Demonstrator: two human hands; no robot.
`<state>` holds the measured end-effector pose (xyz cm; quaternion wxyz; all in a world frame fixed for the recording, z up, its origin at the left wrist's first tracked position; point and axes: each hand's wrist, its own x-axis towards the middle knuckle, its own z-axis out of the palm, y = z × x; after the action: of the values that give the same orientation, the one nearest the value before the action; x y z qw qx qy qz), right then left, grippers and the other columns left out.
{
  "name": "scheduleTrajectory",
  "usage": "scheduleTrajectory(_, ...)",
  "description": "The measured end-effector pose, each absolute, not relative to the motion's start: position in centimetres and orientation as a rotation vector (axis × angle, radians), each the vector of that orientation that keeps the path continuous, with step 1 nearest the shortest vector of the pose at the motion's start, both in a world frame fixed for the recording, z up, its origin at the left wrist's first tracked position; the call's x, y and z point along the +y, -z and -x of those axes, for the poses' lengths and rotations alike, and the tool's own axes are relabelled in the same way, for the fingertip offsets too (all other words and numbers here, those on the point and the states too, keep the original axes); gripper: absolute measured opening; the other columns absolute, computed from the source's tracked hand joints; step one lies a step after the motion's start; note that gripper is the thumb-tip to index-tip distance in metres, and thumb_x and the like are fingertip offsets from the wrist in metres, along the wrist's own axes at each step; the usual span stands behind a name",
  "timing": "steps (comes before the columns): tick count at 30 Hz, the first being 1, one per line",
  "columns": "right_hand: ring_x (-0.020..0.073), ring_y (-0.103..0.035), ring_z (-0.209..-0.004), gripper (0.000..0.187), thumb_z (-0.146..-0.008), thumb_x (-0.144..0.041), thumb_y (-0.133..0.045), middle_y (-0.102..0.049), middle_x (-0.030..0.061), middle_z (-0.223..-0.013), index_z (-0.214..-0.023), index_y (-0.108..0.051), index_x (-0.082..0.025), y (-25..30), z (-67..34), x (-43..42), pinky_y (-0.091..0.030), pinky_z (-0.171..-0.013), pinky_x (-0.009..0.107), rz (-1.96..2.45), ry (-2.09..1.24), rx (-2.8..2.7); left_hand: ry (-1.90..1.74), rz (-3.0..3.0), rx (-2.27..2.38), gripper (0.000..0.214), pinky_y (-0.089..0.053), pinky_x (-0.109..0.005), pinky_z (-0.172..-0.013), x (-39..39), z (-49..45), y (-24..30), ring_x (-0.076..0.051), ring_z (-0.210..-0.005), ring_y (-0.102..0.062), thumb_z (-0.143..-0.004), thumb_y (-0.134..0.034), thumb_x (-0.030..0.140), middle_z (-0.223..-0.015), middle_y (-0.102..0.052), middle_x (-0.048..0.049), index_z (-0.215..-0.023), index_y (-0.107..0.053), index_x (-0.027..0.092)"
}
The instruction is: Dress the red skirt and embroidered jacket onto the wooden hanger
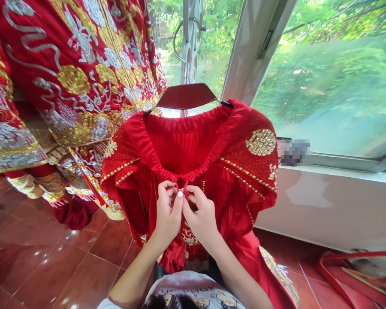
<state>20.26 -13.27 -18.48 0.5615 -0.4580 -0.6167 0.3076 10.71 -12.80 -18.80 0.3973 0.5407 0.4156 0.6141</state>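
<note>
A red garment [186, 146] with a gathered neckline and gold embroidery hangs in front of me on a clothes hanger [187, 96]. At the front of the neckline, a thin red drawstring [184, 189] comes out of the gathered edge. My left hand [167, 210] is closed, its thumb and fingers pinching the drawstring. Close against it, my right hand [200, 211] also pinches the drawstring with closed fingers. Both hands meet just below the neckline. The fingers partly hide the string, so whether it is knotted cannot be made out.
To the left hang other red garments [73, 77] with gold and silver embroidery. A metal pole [190, 47] with hooks stands behind the hanger. Windows [321, 86] and a sill [337, 171] lie to the right. A red chair-like frame [350, 274] rests on the tiled floor [67, 266].
</note>
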Motion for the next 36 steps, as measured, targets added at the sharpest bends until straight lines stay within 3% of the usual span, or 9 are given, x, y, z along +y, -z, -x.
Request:
scheduleTrajectory(5,0.0113,-0.05,-0.044,0.018,-0.087,-0.024,-0.047,-0.06,-0.0003,-0.058,-0.094,-0.062,-0.016,17.5,-21.4,-12.9,-0.036,-0.045,0.023,1.243,-0.282,-1.718,-1.471,-1.455,1.148,0.019,-0.038,-0.017,-0.052,-12.3,-10.5,18.6,-0.008,-0.055,-0.049,-0.092,-0.048,0.037,-0.065,-0.053,0.0065,-0.102,-0.041,0.024)
scheduleTrajectory(11,0.0152,-0.063,-0.063,0.021,-0.083,-0.03,-0.058,-0.069,0.006,-0.079,-0.1,-0.064,-0.017,16.3,-21.7,-12.6,-0.05,-0.059,0.025,1.103,0.102,-1.569,-1.63,-1.428,1.11,0.025,-0.029,-0.015,-0.046,-12.1,-9.7,17.1,-0.006,-0.047,-0.033,-0.083,-0.063,0.035,-0.056,-0.036,0.0104,-0.087,-0.041,0.022)
scheduleTrajectory(17,0.0101,-0.054,-0.043,0.013,-0.081,-0.026,-0.064,-0.063,-0.0015,-0.054,-0.091,-0.07,-0.02,15.7,-22.3,-11.2,-0.042,-0.047,0.022,0.951,0.492,-1.527,-1.785,-1.573,1.159,0.03,-0.024,-0.014,-0.043,-11.7,-8.5,14.8,-0.004,-0.043,-0.025,-0.078,-0.068,0.027,-0.051,-0.029,0.0122,-0.077,-0.038,0.022)
scheduleTrajectory(26,0.0053,-0.035,-0.037,0.009,-0.084,-0.025,-0.058,-0.038,-0.0097,-0.042,-0.08,-0.062,-0.019,11.8,-24.8,-9.9,-0.033,-0.044,0.019,0.884,0.223,-1.408,-2.136,-1.935,1.215,0.027,-0.026,-0.015,-0.041,-11.5,-6.9,9.9,-0.003,-0.04,-0.032,-0.073,-0.07,0.018,-0.05,-0.038,0.0116,-0.074,-0.043,0.021)
scheduleTrajectory(36,0.006,-0.027,-0.037,0.007,-0.083,-0.02,-0.053,-0.031,-0.0118,-0.04,-0.081,-0.06,-0.019,9.5,-31.4,-8.6,-0.033,-0.047,0.02,1.012,0.585,-1.289,-2.539,-1.935,1.478,0.03,-0.034,-0.019,-0.042,-9.6,1.6,5.7,-0.003,-0.046,-0.043,-0.063,-0.074,0.011,-0.06,-0.043,0.0085,-0.069,-0.045,0.019)
